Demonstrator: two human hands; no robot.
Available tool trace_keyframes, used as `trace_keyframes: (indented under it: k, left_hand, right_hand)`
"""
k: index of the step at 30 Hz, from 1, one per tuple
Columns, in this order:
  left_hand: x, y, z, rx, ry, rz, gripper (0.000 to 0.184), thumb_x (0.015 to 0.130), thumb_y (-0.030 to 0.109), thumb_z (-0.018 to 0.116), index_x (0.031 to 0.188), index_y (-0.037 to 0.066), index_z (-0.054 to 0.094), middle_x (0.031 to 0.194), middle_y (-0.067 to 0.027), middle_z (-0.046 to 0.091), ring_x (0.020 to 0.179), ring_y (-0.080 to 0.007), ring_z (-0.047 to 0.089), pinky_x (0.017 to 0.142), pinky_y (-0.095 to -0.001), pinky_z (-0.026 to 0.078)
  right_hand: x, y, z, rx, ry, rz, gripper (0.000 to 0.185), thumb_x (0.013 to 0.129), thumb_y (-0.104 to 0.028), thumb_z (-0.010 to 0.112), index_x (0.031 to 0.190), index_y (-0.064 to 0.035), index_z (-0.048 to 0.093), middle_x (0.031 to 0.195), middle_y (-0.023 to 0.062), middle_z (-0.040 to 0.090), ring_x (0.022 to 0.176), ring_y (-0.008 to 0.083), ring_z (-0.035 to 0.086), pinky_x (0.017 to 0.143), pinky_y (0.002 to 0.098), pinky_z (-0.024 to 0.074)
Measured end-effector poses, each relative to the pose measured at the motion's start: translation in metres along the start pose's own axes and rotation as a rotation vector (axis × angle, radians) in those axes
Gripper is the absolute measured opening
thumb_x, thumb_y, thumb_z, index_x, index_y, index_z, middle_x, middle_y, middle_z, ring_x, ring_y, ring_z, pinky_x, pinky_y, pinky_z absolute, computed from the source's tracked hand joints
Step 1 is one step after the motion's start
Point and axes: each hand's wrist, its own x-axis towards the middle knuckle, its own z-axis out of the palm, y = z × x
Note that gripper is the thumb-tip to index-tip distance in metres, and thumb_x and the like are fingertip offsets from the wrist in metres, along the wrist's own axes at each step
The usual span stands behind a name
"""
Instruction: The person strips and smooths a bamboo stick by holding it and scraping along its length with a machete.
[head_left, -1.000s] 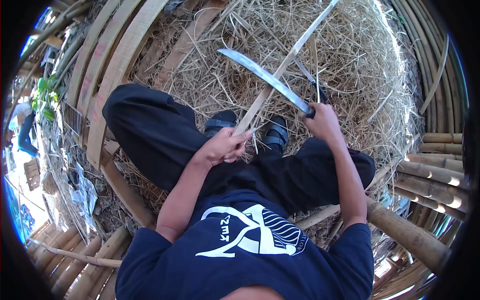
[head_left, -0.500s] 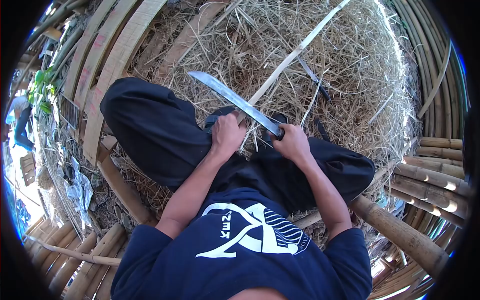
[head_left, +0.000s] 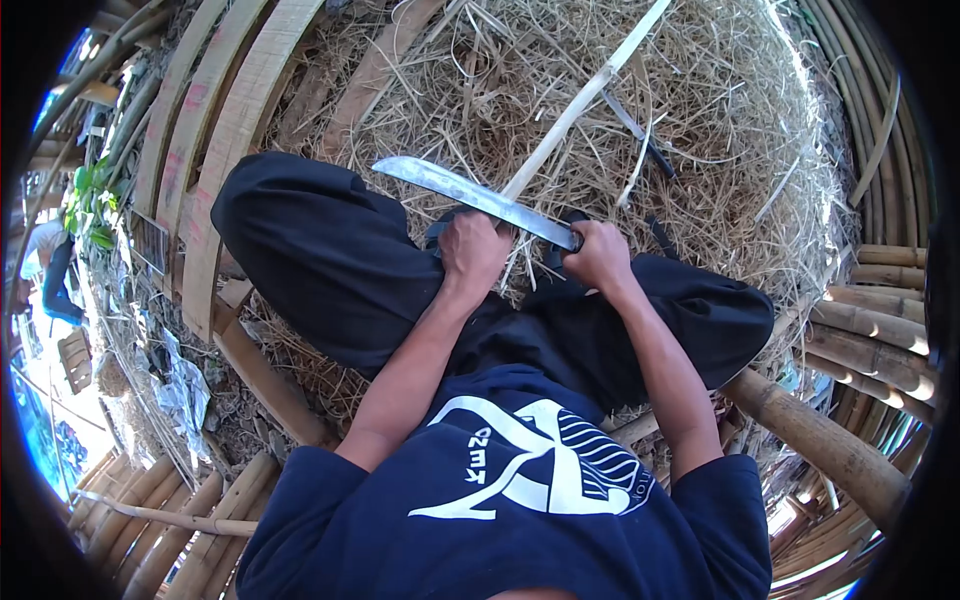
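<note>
My right hand (head_left: 598, 255) is closed around the dark handle of a machete (head_left: 450, 185). Its broad blade points left and lies across a long pale bamboo strip (head_left: 585, 95). Close to the blade, my left hand (head_left: 474, 248) is wrapped round the strip's near end, which is mostly hidden in the fist. From there the strip runs up and to the right over the shavings. A second knife (head_left: 655, 155) with a dark handle rests on the shavings, to the right of the strip.
Bamboo shavings (head_left: 710, 210) cover the ground around my legs. Wooden planks (head_left: 240, 120) lean at the upper left. A thick bamboo pole (head_left: 820, 445) and stacked bamboo (head_left: 870, 340) are on the right. Another person (head_left: 50, 265) is at the far left.
The machete blade has turned slightly flatter across the bamboo strip. The whole view has shifted a little, with my hands appearing further right. Both grips are unchanged.
</note>
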Motion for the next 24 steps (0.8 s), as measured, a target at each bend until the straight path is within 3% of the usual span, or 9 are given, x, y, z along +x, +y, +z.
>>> trace_keyframes:
  k: [5,8,10,12,14,20,24]
  left_hand:
    - [0.0,0.001,-0.006,-0.015,0.023,0.012,0.026,0.077,0.023,0.067,0.079,-0.003,0.069,0.074,-0.026,0.065,0.073,-0.0427,0.065,0.073,-0.0501,0.051]
    - [-0.001,0.001,-0.009,0.026,-0.026,0.023,0.024,0.079,0.022,0.065,0.087,0.0,0.068,0.073,-0.0245,0.065,0.073,-0.0428,0.065,0.073,-0.0512,0.05]
    - [-0.004,0.0,-0.009,0.003,0.059,0.014,0.021,0.081,0.021,0.063,0.09,0.002,0.065,0.072,-0.0243,0.065,0.072,-0.0434,0.064,0.07,-0.0525,0.049]
    - [-0.01,0.002,-0.015,-0.008,0.029,0.023,0.018,0.083,0.019,0.061,0.089,0.002,0.062,0.071,-0.025,0.064,0.071,-0.0443,0.064,0.068,-0.0536,0.049]
    - [-0.013,0.006,-0.016,-0.03,0.019,0.039,0.018,0.083,0.02,0.061,0.085,0.002,0.061,0.071,-0.0253,0.063,0.071,-0.0448,0.063,0.067,-0.0539,0.049]
    - [-0.009,0.003,-0.012,-0.007,0.037,0.0,0.019,0.085,0.021,0.061,0.083,0.002,0.062,0.07,-0.0249,0.064,0.071,-0.0445,0.063,0.068,-0.0533,0.049]
    - [-0.005,0.005,-0.011,-0.041,0.062,-0.009,0.021,0.082,0.022,0.064,0.082,0.0,0.064,0.071,-0.0259,0.064,0.071,-0.0445,0.064,0.069,-0.0524,0.05]
  right_hand:
    - [0.006,0.0,0.005,-0.064,0.076,-0.027,0.022,0.059,-0.02,0.065,0.076,-0.0072,0.069,0.07,0.0204,0.066,0.073,0.0381,0.066,0.074,0.0456,0.0538]
    - [0.008,0.001,0.002,-0.078,0.083,-0.039,0.022,0.059,-0.02,0.066,0.076,-0.0069,0.069,0.073,0.0203,0.066,0.075,0.038,0.066,0.075,0.0455,0.0536]
    - [0.013,0.012,0.001,-0.087,0.076,-0.005,0.025,0.061,-0.021,0.066,0.082,-0.0069,0.071,0.077,0.0203,0.067,0.078,0.0378,0.066,0.078,0.0452,0.0533]
    - [0.024,0.033,-0.002,0.131,0.32,0.322,0.028,0.066,-0.022,0.065,0.088,-0.0072,0.073,0.08,0.0212,0.068,0.081,0.0381,0.066,0.081,0.0447,0.0529]
    - [0.031,0.039,-0.022,0.145,0.255,0.361,0.031,0.07,-0.022,0.063,0.095,-0.0069,0.073,0.082,0.0226,0.068,0.082,0.0387,0.066,0.082,0.0441,0.053]
    - [0.01,0.016,-0.014,0.175,0.219,0.22,0.031,0.071,-0.022,0.064,0.096,-0.005,0.072,0.082,0.0229,0.068,0.08,0.039,0.066,0.078,0.0448,0.0534]
    - [-0.006,-0.002,-0.002,0.039,0.136,0.007,0.033,0.067,-0.021,0.064,0.095,-0.0072,0.072,0.082,0.0223,0.067,0.083,0.0377,0.066,0.081,0.0447,0.0531]
